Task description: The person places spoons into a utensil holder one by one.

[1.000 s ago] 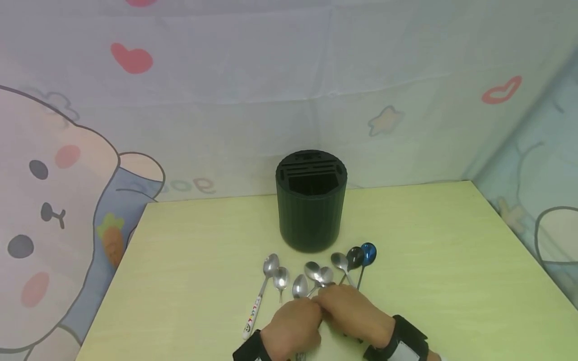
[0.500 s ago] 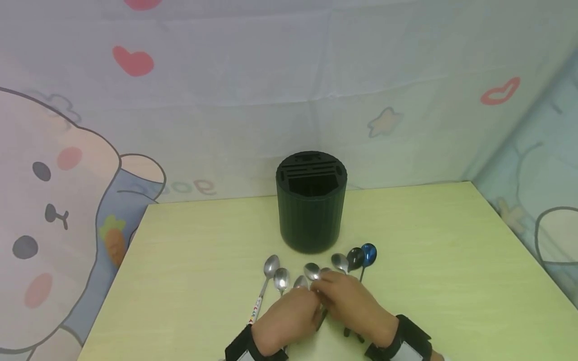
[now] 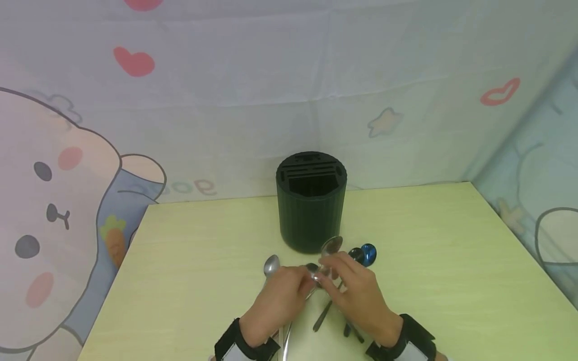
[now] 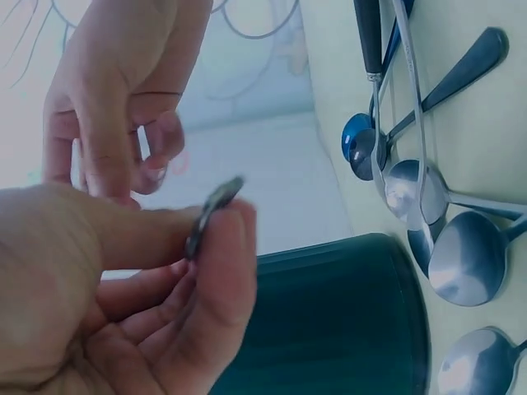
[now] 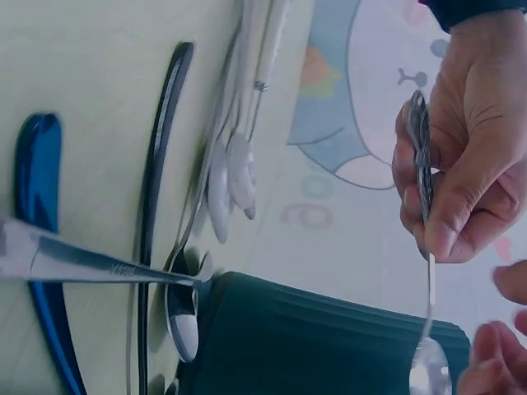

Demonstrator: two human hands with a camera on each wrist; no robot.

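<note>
**A:** Entry for the hands?

**B:** Left hand — thumb and forefinger pinched on the end of a steel spoon, seen edge-on in the left wrist view. Right hand — fingers curled beside the same spoon, with the fingertips close to its bowl in the right wrist view; whether they actually grip it I cannot tell.

**A:** Spoon's position and axis?

**B:** Lifted off the tabletop, between the two hands, just in front of the holder. Long axis runs from the left hand's pinch up and away toward the back edge; the bowl points at the black slotted utensil holder and overlaps its lower wall in the head view.

**A:** Other items?

**B:** Holder — upright, near the middle of the back edge. Loose spoons lie on the tabletop along the near side, bowls toward the holder and handles toward the near edge: one silver spoon left of the hands, a blue spoon and a black spoon side by side to the right. A dark handle shows between the wrists.

**A:** Surroundings?

**B:** Printed cartoon backdrop behind and on both sides.
</note>
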